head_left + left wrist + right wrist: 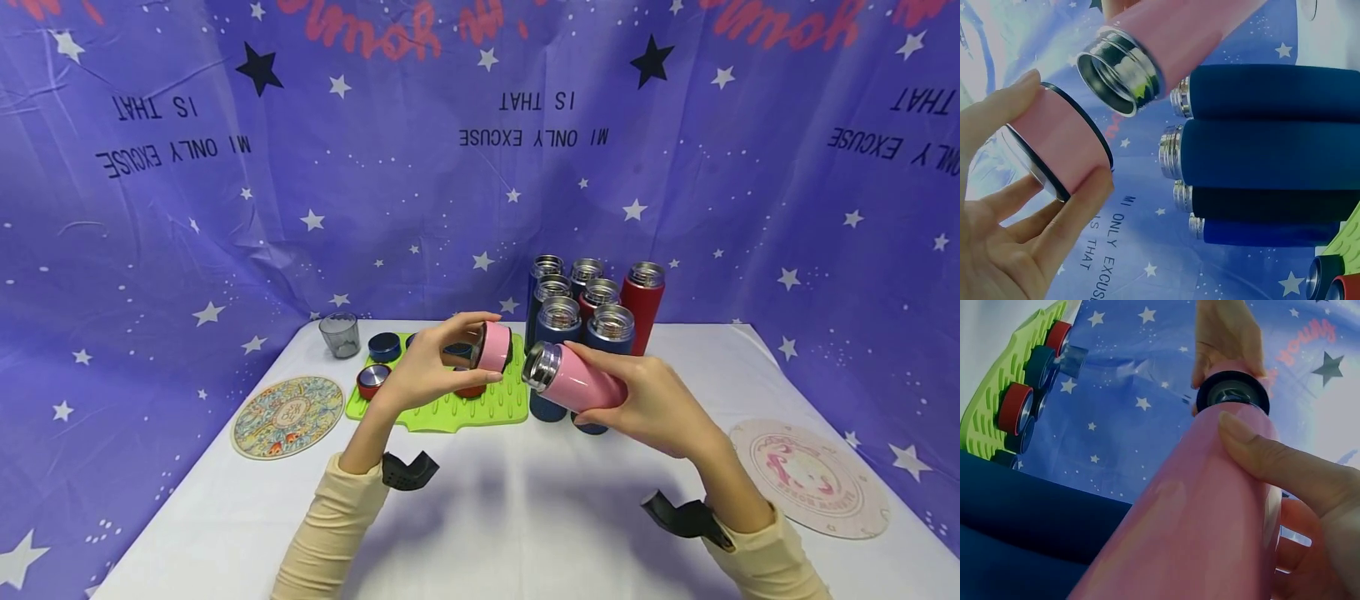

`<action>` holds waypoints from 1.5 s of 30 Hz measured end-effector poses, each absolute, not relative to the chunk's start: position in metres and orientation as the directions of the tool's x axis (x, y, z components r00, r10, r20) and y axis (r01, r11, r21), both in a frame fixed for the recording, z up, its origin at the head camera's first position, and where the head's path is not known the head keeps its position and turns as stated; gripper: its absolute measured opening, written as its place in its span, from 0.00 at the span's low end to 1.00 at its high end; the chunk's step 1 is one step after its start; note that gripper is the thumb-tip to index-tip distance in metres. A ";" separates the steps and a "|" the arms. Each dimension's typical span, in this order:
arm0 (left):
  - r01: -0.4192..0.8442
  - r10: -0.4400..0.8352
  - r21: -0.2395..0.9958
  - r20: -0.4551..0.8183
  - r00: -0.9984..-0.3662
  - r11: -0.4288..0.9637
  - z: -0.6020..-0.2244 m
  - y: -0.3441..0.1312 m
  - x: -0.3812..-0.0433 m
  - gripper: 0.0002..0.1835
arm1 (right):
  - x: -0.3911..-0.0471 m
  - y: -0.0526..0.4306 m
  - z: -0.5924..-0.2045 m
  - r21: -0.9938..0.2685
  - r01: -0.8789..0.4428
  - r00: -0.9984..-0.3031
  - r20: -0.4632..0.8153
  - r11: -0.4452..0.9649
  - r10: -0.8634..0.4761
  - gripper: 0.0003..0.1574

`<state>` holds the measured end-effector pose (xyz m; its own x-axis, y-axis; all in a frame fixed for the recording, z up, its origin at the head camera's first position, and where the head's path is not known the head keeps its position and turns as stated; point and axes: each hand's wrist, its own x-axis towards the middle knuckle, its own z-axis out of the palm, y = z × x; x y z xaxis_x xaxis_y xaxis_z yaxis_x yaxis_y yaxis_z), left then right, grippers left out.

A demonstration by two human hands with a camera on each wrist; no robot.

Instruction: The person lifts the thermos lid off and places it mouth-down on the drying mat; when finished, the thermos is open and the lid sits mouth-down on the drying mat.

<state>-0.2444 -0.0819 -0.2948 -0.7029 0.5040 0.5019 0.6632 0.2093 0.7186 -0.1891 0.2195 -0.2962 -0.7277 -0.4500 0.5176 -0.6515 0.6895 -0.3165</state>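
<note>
A pink screw lid with a dark rim is pinched between the thumb and fingers of my left hand, held in the air over the green mat. My right hand grips a pink thermos bottle around its body. The bottle is tilted, its bare steel mouth pointing toward the lid. Lid and bottle are apart, with a small gap between them in the left wrist view. In the right wrist view, the lid's dark underside faces the bottle, and the bottle's mouth is hidden.
Several lidless blue and red bottles stand behind the right hand. On a green drying mat lie several lids, including a red one and a blue one. A glass stands at back left. Round mats lie left and right.
</note>
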 end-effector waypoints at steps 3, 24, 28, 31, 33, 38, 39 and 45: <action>0.659 0.496 0.715 0.496 -0.713 0.233 -0.295 -0.084 -0.247 0.38 | -0.190 0.223 -0.295 -0.362 -0.634 -0.751 0.500 0.683 -0.432 0.54; 0.690 0.529 0.591 0.459 -0.714 0.418 -0.329 -0.084 -0.286 0.38 | -0.184 0.270 -0.302 -0.460 -0.644 -0.697 0.681 0.611 -0.222 0.56; 0.699 0.546 0.553 0.448 -0.708 0.453 -0.341 -0.081 -0.295 0.37 | -0.183 0.282 -0.305 -0.514 -0.625 -0.699 0.703 0.587 -0.128 0.57; 0.704 0.565 0.543 0.433 -0.702 0.458 -0.351 -0.079 -0.303 0.37 | -0.183 0.291 -0.307 -0.552 -0.596 -0.712 0.699 0.584 -0.066 0.56; 0.711 0.584 0.541 0.425 -0.692 0.449 -0.357 -0.076 -0.308 0.37 | -0.183 0.297 -0.308 -0.580 -0.570 -0.727 0.687 0.582 -0.027 0.55; 0.734 0.632 0.527 0.405 -0.660 0.429 -0.370 -0.067 -0.321 0.36 | -0.189 0.311 -0.310 -0.646 -0.500 -0.755 0.651 0.576 0.075 0.53; 0.741 0.642 0.512 0.402 -0.653 0.433 -0.373 -0.065 -0.324 0.36 | -0.191 0.314 -0.310 -0.661 -0.495 -0.757 0.647 0.564 0.095 0.52; 0.766 0.689 0.440 0.360 -0.629 0.469 -0.384 -0.055 -0.342 0.34 | -0.208 0.327 -0.312 -0.759 -0.455 -0.777 0.594 0.465 0.208 0.50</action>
<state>-0.3415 -0.0554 -0.3843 -0.6286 0.6894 0.3599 0.7659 0.4686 0.4402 -0.2081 0.3273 -0.3124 -0.7773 0.2083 0.5937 -0.4555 0.4646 -0.7594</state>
